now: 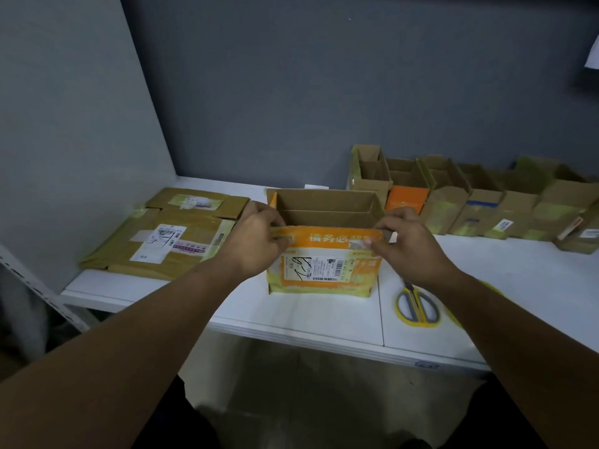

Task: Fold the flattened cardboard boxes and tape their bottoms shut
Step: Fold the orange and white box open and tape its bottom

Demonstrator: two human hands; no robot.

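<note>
An orange and white cardboard box (324, 264) stands upright and open-topped on the white table (291, 312), right in front of me. My left hand (256, 241) grips the left end of its near top flap, fingers curled over the edge. My right hand (405, 241) pinches the right end of the same flap. A stack of flattened cardboard boxes (168, 234) lies at the table's left.
A row of several erected boxes (470, 202) lines the back right against the grey wall. Yellow-handled scissors (418, 306) lie under my right wrist. A grey partition (71, 124) closes the left side. The table's front edge runs just below the box.
</note>
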